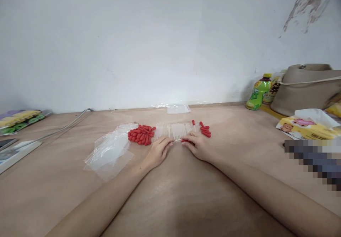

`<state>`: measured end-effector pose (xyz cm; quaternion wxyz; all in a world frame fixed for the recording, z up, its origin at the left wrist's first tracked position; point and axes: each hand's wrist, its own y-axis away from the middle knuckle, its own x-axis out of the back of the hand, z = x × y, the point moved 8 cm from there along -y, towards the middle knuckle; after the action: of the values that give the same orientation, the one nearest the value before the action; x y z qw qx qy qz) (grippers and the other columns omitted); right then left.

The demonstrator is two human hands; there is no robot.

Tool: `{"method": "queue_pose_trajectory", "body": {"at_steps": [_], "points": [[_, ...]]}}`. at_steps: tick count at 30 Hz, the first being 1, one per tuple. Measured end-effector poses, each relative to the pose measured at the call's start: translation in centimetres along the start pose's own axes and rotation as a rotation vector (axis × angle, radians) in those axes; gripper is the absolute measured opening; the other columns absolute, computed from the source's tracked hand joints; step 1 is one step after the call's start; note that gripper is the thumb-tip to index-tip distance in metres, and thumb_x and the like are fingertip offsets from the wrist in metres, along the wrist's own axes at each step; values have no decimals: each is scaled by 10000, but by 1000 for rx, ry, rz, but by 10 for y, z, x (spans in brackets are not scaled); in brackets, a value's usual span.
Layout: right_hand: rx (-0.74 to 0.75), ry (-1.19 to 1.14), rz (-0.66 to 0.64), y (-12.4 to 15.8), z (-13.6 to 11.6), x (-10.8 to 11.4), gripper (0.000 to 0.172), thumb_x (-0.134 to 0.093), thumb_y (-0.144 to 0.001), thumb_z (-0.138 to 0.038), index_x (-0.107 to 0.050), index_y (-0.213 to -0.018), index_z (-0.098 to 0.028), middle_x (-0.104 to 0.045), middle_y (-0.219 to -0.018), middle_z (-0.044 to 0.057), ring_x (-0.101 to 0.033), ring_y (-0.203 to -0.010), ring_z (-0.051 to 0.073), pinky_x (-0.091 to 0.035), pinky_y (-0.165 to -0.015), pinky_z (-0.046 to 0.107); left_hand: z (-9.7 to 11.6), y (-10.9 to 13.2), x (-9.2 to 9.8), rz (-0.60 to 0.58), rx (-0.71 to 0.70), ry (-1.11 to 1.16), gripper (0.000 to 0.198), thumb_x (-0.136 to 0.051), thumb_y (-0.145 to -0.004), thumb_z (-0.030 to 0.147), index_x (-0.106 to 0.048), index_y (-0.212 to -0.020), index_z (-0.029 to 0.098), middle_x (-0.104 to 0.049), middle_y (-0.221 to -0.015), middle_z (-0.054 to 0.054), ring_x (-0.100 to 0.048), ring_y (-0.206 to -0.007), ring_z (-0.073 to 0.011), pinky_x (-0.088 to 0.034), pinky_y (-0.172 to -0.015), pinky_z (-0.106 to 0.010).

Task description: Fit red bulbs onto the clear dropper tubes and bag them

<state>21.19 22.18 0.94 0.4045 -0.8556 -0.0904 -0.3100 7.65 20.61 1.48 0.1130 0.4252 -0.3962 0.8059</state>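
My left hand (159,152) is closed, its fingertips pinching the left end of a thin clear tube (176,141). At the tube's right end my right hand (198,146) is closed on a small red rubber bulb (184,140), mostly hidden by the fingers. Tube and bulb meet or nearly meet; I cannot tell whether they are joined. Just behind both hands lies a row of clear tubes (177,128). A heap of red bulbs (140,134) is left of that row. Several more red-ended pieces (205,129) lie beyond my right hand.
Clear plastic bags (110,150) fan out on the left, and a white packet (178,109) lies by the wall. At right stand a green bottle (259,92), a beige bag (306,89) and a yellow tissue pack (306,124). A grey cable (66,126) crosses the left side.
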Motion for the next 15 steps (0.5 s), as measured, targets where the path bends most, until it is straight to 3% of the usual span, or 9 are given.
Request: {"method": "queue_pose_trajectory", "body": {"at_steps": [15], "points": [[-32, -76, -49, 0, -2, 0, 182, -475, -828, -271, -613, -926, -205, -641, -848, 37, -575, -755, 147, -448, -674, 274, -2, 0, 0, -26, 9, 20, 220, -357, -893, 201, -541, -1010, 172, -572, -883, -57, -532, -833, -157, -435, -739, -278]]}}
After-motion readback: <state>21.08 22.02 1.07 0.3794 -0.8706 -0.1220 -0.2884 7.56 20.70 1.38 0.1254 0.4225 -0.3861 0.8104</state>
